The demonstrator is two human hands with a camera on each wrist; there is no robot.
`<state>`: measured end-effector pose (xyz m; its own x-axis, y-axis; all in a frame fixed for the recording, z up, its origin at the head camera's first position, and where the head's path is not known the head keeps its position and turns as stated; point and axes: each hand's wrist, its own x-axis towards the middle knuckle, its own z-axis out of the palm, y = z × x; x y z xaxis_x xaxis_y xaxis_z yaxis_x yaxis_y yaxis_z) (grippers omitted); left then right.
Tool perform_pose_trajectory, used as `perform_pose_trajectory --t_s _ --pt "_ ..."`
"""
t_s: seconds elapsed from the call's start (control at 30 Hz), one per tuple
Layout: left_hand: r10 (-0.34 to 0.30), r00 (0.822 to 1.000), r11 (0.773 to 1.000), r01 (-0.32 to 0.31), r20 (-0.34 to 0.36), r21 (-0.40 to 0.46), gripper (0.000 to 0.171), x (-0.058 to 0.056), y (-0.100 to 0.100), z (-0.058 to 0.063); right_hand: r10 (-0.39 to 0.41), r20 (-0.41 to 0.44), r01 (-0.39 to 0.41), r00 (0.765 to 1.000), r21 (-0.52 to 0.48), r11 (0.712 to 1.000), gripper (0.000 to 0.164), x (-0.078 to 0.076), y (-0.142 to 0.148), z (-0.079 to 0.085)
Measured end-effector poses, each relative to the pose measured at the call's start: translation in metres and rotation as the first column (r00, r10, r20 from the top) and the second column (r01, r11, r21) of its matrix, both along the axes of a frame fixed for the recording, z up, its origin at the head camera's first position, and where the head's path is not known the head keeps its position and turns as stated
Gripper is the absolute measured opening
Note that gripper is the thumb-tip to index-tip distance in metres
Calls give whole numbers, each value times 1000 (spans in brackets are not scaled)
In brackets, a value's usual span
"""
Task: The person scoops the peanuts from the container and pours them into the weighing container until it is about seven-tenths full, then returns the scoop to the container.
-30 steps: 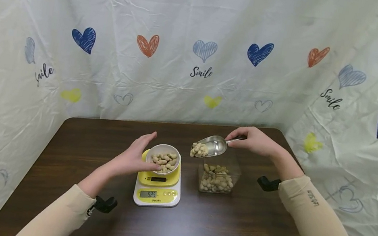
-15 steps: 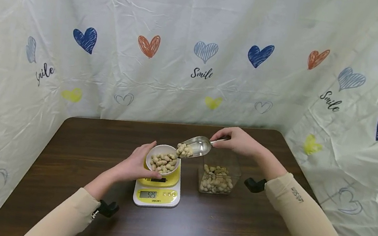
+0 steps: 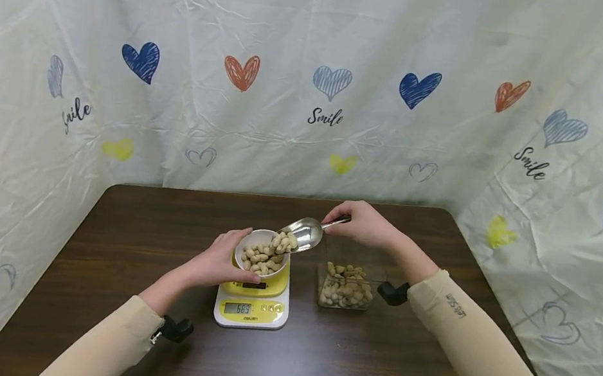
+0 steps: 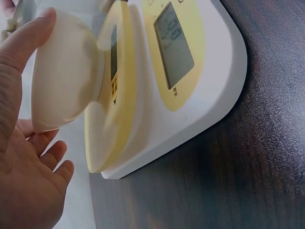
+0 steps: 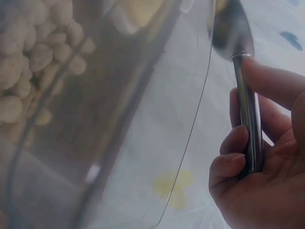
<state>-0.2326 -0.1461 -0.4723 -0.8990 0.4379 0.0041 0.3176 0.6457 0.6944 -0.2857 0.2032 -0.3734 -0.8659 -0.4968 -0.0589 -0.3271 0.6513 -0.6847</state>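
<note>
My left hand [image 3: 217,261] holds a white bowl [image 4: 66,71] of peanuts, thumb at the near rim and the other fingers round the far side. The bowl stands on a yellow and white kitchen scale [image 3: 277,319] whose display appears to read 66.9. From the right, my right hand [image 3: 363,223] grips the handle of a metal scoop [image 3: 309,233]. The scoop tilts down over the bowl's right rim, with peanuts [image 3: 284,242] at its lip. In the right wrist view, thumb and curled fingers wrap the scoop's handle [image 5: 250,124].
A clear square container [image 3: 374,264], partly filled with peanuts, stands right of the scale, below my right forearm. The dark wooden table [image 3: 309,371] ends at a white curtain [image 3: 261,143] printed with hearts, which hangs behind and at both sides.
The scoop has moved left and tipped from above the container to over the bowl. My left hand has closed in on the bowl. The display went from 52.5 to about 66.9.
</note>
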Motion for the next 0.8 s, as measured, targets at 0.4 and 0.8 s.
perform_pose_trajectory --t_s 0.4,0.8 --pt "-1 1000 1000 1 15 2 118 0 1 2 -31 -57 33 998 35 999 14 3 -10 7" --pt "5 1000 1000 -4 24 -4 119 -1 0 -1 -49 -79 49 996 6 999 15 3 -10 10"
